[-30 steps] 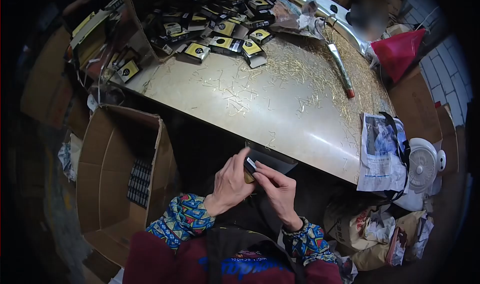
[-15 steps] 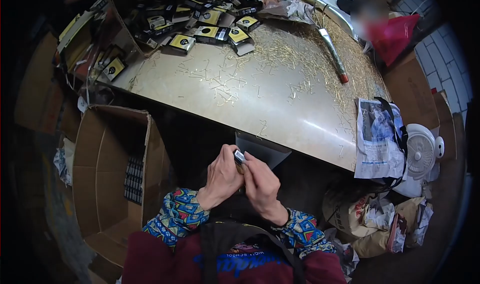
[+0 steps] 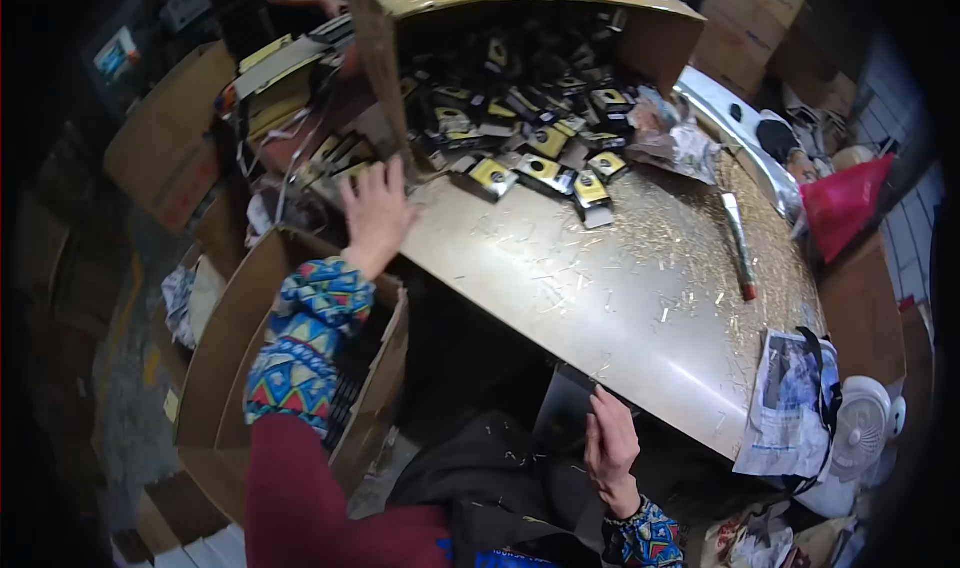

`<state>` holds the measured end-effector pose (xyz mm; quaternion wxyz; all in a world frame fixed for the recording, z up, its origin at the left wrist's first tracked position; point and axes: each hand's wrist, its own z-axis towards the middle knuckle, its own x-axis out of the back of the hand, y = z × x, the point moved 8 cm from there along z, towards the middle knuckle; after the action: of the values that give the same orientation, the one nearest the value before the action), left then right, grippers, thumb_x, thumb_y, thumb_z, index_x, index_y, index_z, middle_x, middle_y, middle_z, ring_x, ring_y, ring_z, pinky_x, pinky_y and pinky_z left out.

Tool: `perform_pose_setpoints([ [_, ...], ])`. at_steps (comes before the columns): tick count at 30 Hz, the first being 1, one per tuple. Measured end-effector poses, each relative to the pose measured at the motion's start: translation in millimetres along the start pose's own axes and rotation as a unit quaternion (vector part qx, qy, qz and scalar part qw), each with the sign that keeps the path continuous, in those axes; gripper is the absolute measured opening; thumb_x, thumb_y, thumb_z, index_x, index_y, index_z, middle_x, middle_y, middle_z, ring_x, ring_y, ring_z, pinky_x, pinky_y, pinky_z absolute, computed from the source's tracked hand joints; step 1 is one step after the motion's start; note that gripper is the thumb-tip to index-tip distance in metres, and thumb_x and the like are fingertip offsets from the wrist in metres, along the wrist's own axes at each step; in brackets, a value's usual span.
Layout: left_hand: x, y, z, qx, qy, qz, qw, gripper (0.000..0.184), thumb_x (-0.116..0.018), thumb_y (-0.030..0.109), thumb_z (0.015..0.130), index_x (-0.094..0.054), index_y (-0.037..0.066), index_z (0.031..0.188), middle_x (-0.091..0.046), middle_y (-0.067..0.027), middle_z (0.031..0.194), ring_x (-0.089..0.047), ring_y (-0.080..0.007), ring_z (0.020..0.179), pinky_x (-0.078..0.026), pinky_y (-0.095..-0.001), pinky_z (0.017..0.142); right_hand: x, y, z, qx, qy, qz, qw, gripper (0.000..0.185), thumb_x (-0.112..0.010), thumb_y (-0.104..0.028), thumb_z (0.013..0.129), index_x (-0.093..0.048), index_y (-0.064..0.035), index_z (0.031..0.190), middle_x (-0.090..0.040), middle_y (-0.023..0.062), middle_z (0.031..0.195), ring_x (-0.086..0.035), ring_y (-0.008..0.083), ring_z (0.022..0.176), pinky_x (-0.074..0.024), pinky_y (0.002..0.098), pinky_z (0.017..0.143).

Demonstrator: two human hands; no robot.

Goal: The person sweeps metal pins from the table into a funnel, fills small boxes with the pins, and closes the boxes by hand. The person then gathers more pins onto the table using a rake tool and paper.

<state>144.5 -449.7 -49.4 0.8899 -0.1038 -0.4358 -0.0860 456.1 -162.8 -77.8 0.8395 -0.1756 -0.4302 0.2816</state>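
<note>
My left hand (image 3: 378, 216) is stretched out over the table's left corner with its fingers spread. Its fingertips are close to a few small black-and-yellow boxes (image 3: 345, 155) by the large carton's left wall. I cannot tell whether they touch. Down by the front edge of the metal table (image 3: 480, 238), my right hand (image 3: 612, 446) has its fingers extended and nothing visible in it. A dark flat panel (image 3: 562, 408) is just left of that hand, below the edge. Many more small black-and-yellow boxes (image 3: 545, 173) spill from the large carton (image 3: 375, 58) onto the tabletop.
Thin gold-coloured bent wires (image 3: 660, 233) are scattered across the table. A brush (image 3: 740, 248) lies among them. An open cardboard box (image 3: 235, 368) stands below on the left. Newspaper (image 3: 785, 403) and a white fan (image 3: 862, 423) are at right. Another person's hand (image 3: 330, 6) shows at the back left.
The small box between both hands no longer shows. My left hand has moved forward and left with fingers spread; my right has moved away to the right and lower. The view has shifted too.
</note>
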Motion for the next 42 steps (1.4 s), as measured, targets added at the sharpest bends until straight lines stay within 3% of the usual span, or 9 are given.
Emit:
perform_pose_setpoints([
  [4,-17.8,61.4,18.7,-0.252,0.008,-0.145,0.957,0.065,-0.067,0.007,0.080,-0.046,0.009,0.142,-0.052,-0.0132,0.135,-0.049,-0.0306,0.123,-0.047,-0.0443,0.095,-25.9,17.8,36.1,0.049,-0.106,-0.108,0.987,0.035,-0.068,-0.008,0.089,-0.063,-0.0008,0.123,-0.060,0.0200,0.132,-0.055,0.0394,0.126,-0.0443,0.0526,0.105],
  [8,-39.9,119.5,52.4,-0.304,-0.118,-0.104,0.940,0.081,-0.064,-0.003,0.072,-0.043,0.014,0.148,-0.054,-0.0069,0.140,-0.050,-0.0312,0.119,-0.046,-0.0415,0.092,-85.1,45.9,123.7,0.126,-0.154,-0.189,0.962,0.043,-0.059,-0.027,0.098,-0.054,-0.0041,0.133,-0.055,0.0174,0.139,-0.045,0.0384,0.136,-0.0318,0.0590,0.113],
  [10,-60.1,127.6,60.4,-0.328,-0.192,-0.086,0.921,0.086,-0.066,-0.005,0.068,-0.042,0.013,0.148,-0.054,-0.0065,0.136,-0.049,-0.0303,0.118,-0.044,-0.0389,0.093,-84.4,79.8,150.8,0.115,-0.160,-0.241,0.950,0.045,-0.055,-0.031,0.100,-0.053,-0.0032,0.135,-0.055,0.0173,0.139,-0.045,0.0376,0.137,-0.0298,0.0589,0.114],
  [17,4.6,165.3,4.2,-0.550,-0.063,-0.091,0.828,0.055,-0.061,0.006,0.081,-0.053,0.014,0.135,-0.054,-0.0051,0.135,-0.051,-0.0267,0.119,-0.041,-0.0426,0.105,-0.4,172.1,98.7,-0.035,-0.113,-0.275,0.954,0.045,-0.053,-0.031,0.102,-0.054,0.0002,0.134,-0.052,0.0182,0.144,-0.045,0.0334,0.138,-0.0304,0.0583,0.114],
  [20,2.8,161.6,9.2,-0.454,-0.041,-0.154,0.877,0.049,-0.060,0.014,0.088,-0.052,0.014,0.137,-0.052,-0.0081,0.139,-0.053,-0.0315,0.120,-0.044,-0.0467,0.102,36.5,175.2,71.9,-0.038,-0.143,-0.226,0.963,0.046,-0.057,-0.029,0.099,-0.054,-0.0039,0.137,-0.052,0.0185,0.143,-0.044,0.0370,0.137,-0.0320,0.0588,0.112],
  [23,-17.7,151.4,15.7,-0.093,-0.189,-0.342,0.916,0.046,-0.060,0.022,0.094,-0.050,0.011,0.138,-0.050,-0.0143,0.142,-0.053,-0.0415,0.121,-0.047,-0.0505,0.097,77.2,175.0,60.5,-0.060,-0.082,-0.281,0.954,0.046,-0.060,-0.030,0.098,-0.054,-0.0090,0.139,-0.049,0.0189,0.145,-0.042,0.0426,0.136,-0.0317,0.0606,0.112],
  [31,-21.9,185.4,5.2,-0.099,-0.296,-0.286,0.906,0.050,-0.075,0.021,0.082,-0.051,0.007,0.124,-0.045,-0.0249,0.140,-0.049,-0.0451,0.125,-0.046,-0.0483,0.100,45.6,181.9,46.6,-0.127,-0.155,-0.250,0.947,0.048,-0.048,-0.039,0.103,-0.050,-0.0146,0.145,-0.042,0.0183,0.153,-0.034,0.0425,0.143,-0.0239,0.0590,0.118],
  [36,-24.6,195.4,11.5,-0.144,-0.185,-0.305,0.923,0.044,-0.065,0.042,0.092,-0.057,0.017,0.128,-0.046,-0.0213,0.140,-0.051,-0.0447,0.118,-0.046,-0.0539,0.097,22.3,167.3,67.8,-0.096,-0.133,-0.250,0.954,0.047,-0.047,-0.038,0.104,-0.048,-0.0148,0.146,-0.039,0.0167,0.156,-0.029,0.0402,0.147,-0.0220,0.0590,0.118],
  [42,-34.7,225.8,13.3,-0.146,-0.260,-0.375,0.878,0.035,-0.068,0.023,0.084,-0.058,0.008,0.115,-0.050,-0.0179,0.129,-0.052,-0.0429,0.116,-0.046,-0.0471,0.099,-13.4,124.3,79.6,0.018,-0.166,-0.191,0.967,0.042,-0.047,-0.036,0.104,-0.053,-0.0154,0.140,-0.046,0.0143,0.149,-0.035,0.0382,0.143,-0.0269,0.0586,0.116],
])
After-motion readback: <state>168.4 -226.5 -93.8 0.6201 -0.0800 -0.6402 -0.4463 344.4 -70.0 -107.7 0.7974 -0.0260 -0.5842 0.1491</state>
